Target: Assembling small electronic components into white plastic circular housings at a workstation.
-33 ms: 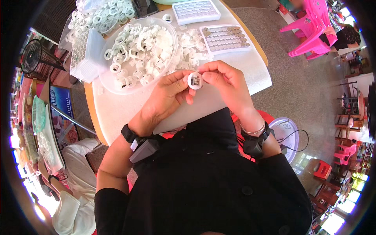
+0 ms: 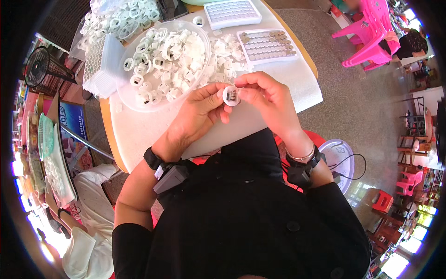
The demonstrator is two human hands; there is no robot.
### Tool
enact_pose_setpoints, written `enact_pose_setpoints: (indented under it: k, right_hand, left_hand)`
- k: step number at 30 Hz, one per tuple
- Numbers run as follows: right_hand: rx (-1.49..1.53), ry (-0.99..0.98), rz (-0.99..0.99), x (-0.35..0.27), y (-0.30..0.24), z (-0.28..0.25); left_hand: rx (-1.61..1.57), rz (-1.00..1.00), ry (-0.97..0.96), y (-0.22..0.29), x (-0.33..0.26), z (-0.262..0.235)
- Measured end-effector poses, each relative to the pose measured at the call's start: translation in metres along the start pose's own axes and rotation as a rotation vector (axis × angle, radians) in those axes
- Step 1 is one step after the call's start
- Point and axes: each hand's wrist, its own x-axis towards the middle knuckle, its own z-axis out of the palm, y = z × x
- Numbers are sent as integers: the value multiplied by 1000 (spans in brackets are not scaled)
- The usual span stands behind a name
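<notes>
My left hand pinches a small round white plastic housing between thumb and fingers, above the near part of the table. Dark and metallic parts show inside the housing's open face. My right hand is closed at the housing's right edge, thumb and index finger against it; whether a tiny part sits between those fingertips is hidden. Beyond my hands, a clear round tray holds a heap of similar white housings. Farther right lies a white tray with rows of small round pieces.
Another white slotted tray lies at the far edge. Left of the heap stand stacked white trays, with a bag of white parts behind. Loose white pieces lie on the table. A person's pale clothing shows at lower left.
My right thumb and fingers have shifted very slightly at the housing's edge. All else looks the same.
</notes>
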Motion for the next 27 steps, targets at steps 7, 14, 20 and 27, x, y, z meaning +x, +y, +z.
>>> enact_pose_setpoints:
  k: [7, 14, 20, 27]
  right_hand:
    - [-459, -21, -380, -2, -12, 9]
    - [-639, 23, -537, 3, -4, 15]
    - [-712, 68, -621, 6, 1, 17]
    - [-494, -60, -445, 2, 1, 8]
  left_hand:
    - [22, 40, -9, -4, 1, -4]
    - [98, 38, 16, -5, 1, 0]
    - [132, 42, 82, -9, 3, 0]
    - [141, 45, 12, -5, 1, -2]
